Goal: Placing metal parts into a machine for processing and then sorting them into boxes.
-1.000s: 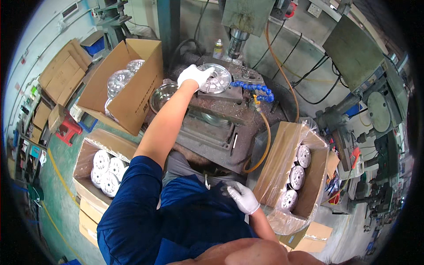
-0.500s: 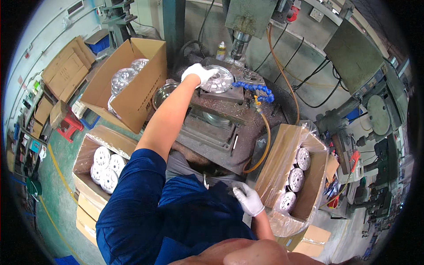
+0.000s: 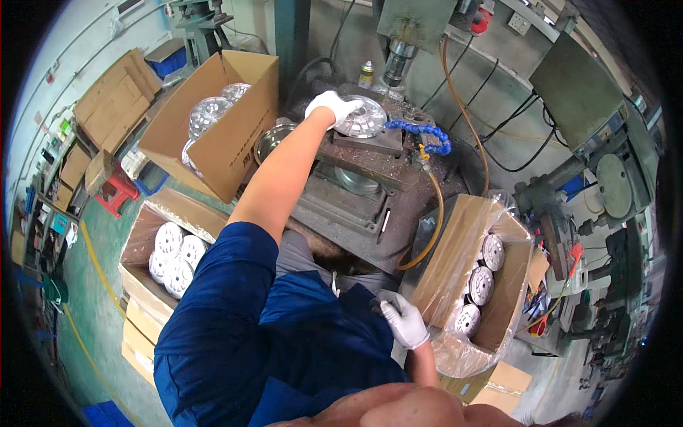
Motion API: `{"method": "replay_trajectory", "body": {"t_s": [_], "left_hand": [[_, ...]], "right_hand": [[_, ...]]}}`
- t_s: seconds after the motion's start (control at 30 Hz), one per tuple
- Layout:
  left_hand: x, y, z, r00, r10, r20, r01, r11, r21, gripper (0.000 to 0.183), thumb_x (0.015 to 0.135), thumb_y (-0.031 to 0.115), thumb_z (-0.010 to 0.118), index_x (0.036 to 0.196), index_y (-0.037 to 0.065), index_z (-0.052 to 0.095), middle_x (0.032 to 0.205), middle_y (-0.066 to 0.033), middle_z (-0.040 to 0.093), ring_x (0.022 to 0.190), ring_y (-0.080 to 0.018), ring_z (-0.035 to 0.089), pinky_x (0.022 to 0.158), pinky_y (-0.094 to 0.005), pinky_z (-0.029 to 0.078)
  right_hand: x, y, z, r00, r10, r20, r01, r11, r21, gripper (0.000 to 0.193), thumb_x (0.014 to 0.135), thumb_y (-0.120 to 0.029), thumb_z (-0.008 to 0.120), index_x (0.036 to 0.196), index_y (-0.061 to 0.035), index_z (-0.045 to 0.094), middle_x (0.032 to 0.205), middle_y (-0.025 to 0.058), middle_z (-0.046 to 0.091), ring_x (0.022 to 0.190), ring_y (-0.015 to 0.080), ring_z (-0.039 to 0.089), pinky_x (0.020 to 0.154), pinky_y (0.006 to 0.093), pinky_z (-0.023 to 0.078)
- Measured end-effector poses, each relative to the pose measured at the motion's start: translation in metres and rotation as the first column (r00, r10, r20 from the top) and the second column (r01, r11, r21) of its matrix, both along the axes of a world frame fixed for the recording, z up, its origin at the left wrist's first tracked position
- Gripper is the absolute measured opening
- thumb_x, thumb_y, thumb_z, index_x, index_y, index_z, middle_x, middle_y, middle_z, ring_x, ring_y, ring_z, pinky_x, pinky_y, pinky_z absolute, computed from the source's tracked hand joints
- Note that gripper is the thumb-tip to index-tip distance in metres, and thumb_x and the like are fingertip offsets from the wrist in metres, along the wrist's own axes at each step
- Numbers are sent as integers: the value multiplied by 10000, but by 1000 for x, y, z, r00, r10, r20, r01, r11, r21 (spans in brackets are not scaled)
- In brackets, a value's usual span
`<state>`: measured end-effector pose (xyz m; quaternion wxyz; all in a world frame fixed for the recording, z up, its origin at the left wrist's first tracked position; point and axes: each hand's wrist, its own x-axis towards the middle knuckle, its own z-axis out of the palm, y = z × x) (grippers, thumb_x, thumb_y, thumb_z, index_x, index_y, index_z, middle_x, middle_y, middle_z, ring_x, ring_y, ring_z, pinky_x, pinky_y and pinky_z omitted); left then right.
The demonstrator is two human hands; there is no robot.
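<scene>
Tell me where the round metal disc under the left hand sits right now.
Head view, upper centre: the metal disc lies on the machine bed under the drill spindle, left hand on its edge.

Drill spindle (image 3: 398, 60) close above metal disc (image 3: 363, 117), blue jointed hose (image 3: 423, 132) crowding its right, open cardboard box (image 3: 213, 121) walling the left, bare machine surface (image 3: 405, 213) open in front, lined box (image 3: 473, 281) blocking the right.

- An open cardboard box (image 3: 213, 135) of shiny discs stands left of the machine.
- A red stool (image 3: 117, 192) sits on the green floor.
- A blue segmented hose (image 3: 420, 135) curls over the machine's top.
</scene>
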<state>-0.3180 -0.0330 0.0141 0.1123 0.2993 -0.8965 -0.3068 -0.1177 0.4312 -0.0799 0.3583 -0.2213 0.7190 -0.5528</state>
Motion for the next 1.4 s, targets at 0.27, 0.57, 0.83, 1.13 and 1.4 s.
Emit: {"method": "replay_trajectory", "body": {"t_s": [0.27, 0.57, 0.83, 1.13, 1.4], "left_hand": [[2, 3, 6, 997, 25, 78, -26, 1000, 3, 895, 761, 748, 649, 1269, 13, 680, 1325, -207, 651, 1229, -341, 633, 1023, -401, 500], [4, 4, 8, 999, -6, 47, 5, 1000, 19, 923, 754, 707, 663, 1263, -64, 656, 1296, -275, 644, 1218, -373, 633, 1037, -404, 485], [4, 3, 6, 999, -2, 45, 1, 999, 35, 945, 747, 714, 678, 1285, -62, 642, 1313, -269, 637, 1240, -368, 620, 1046, -399, 478], [2, 2, 5, 998, -5, 64, 4, 1000, 18, 944, 753, 723, 671, 1283, -58, 646, 1313, -271, 636, 1240, -367, 623, 1043, -402, 481], [2, 2, 6, 998, -4, 55, 3, 1000, 17, 924, 764, 712, 670, 1281, -53, 650, 1308, -268, 640, 1234, -369, 625, 1042, -402, 482]], "right_hand": [[-7, -5, 1, 998, 31, -57, -28, 998, 49, 348, 1048, -149, 576, 1333, 51, 562, 1196, 126, 665, 1099, 198, 633, 987, 334, 506], [-16, -18, -3, 992, 87, -94, -78, 993, 86, 356, 1040, -175, 594, 1321, 43, 569, 1182, 107, 671, 1066, 173, 635, 958, 314, 503], [-24, -22, -3, 988, 96, -125, -86, 993, 85, 352, 1035, -172, 598, 1317, 37, 575, 1181, 98, 676, 1067, 171, 632, 960, 317, 499], [-20, -20, -9, 991, 80, -110, -72, 995, 71, 317, 1042, -167, 591, 1288, 33, 583, 1164, 95, 673, 1057, 169, 627, 951, 320, 503], [-20, -18, -15, 988, 76, -132, -63, 993, 100, 320, 1039, -159, 592, 1295, 33, 582, 1153, 95, 673, 1036, 171, 632, 944, 318, 505]]}}
